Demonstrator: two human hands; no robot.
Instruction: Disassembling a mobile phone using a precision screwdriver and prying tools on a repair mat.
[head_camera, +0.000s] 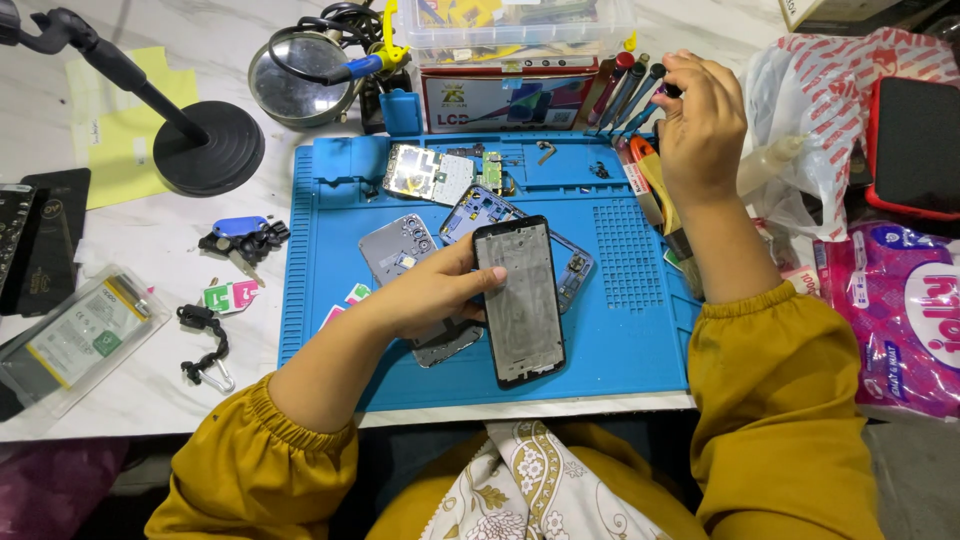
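Note:
My left hand (432, 292) rests on the blue work mat (620, 330) and holds a black phone frame (520, 300) by its left edge, thumb on its face. My right hand (700, 125) is raised at the mat's far right corner, fingers closed on the handle of a screwdriver (648, 92) among several standing tools. Under the frame lie a grey phone back cover (395, 248) and a bluish phone housing (575, 265). A circuit board (430, 172) lies near the mat's top edge.
A round magnifier (295, 75) and a black stand base (210, 145) sit at the back left. Keys (245, 238), a packaged battery (80, 330) and small cards lie left of the mat. Plastic bags (820, 120), a red-cased phone (915, 145) and a tissue pack (905, 320) crowd the right.

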